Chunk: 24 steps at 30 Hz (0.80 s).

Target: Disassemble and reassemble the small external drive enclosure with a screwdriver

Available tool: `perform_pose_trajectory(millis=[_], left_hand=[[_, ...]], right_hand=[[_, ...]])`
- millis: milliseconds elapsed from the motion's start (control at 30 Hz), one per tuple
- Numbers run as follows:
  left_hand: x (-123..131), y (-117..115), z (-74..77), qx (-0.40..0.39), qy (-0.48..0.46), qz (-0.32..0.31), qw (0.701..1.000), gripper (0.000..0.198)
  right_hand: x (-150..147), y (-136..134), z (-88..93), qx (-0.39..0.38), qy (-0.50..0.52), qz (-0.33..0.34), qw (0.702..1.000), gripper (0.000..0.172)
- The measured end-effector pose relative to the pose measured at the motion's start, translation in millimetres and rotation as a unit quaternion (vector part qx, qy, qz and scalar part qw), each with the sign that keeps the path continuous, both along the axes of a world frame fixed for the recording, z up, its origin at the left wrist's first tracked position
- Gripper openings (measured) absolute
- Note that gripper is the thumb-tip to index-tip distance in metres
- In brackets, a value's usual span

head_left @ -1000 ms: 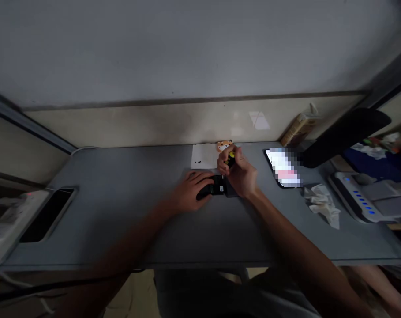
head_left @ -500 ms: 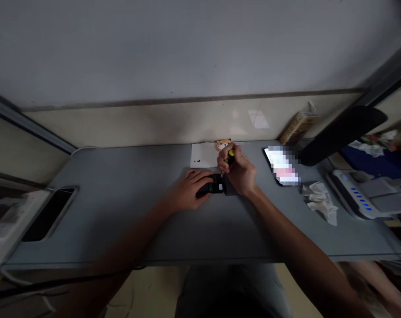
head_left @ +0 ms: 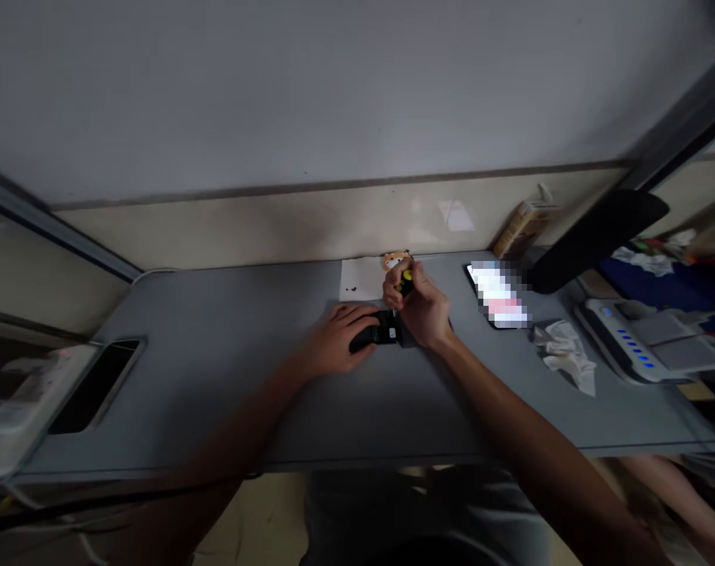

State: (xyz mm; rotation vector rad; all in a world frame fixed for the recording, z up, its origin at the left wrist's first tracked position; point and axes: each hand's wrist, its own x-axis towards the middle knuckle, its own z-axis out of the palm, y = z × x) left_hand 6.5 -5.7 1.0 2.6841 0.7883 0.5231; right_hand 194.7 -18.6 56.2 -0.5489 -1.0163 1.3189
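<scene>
My left hand (head_left: 339, 339) lies over a small black device (head_left: 376, 336) on the grey desk (head_left: 227, 377), fingers curled on its left end and pressing it down. My right hand (head_left: 423, 306) is closed round a screwdriver with a yellow and black handle (head_left: 405, 281), held upright with its tip down at the right end of the device. Behind the hands lies a white sheet of paper (head_left: 360, 279) with a few tiny dark bits on it, and a small orange animal figure (head_left: 394, 259) stands at the desk's back edge.
A lit phone (head_left: 497, 295) lies right of my hands, with crumpled tissue (head_left: 562, 352) and a white device with blue lights (head_left: 634, 342) beyond. A dark lamp head (head_left: 593, 236) and a small carton (head_left: 519, 224) stand back right. Another dark phone (head_left: 94, 385) lies far left.
The view has drifted slightly left. Both hands stay on the device and screwdriver; the right hand has shifted only a little.
</scene>
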Motion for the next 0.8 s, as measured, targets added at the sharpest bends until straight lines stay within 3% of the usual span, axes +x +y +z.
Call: perform_pose_trajectory(millis=[200, 800], left_hand=[[0.6, 0.2, 0.7, -0.011, 0.004, 0.013, 1.000, 0.032], [1.0, 0.5, 3.6, -0.013, 0.008, 0.012, 1.000, 0.029]], right_hand=[[-0.4, -0.8, 2.1, -0.008, -0.011, -0.008, 1.000, 0.055], [1.1, 0.6, 0.1, 0.004, 0.018, -0.021, 1.000, 0.048]])
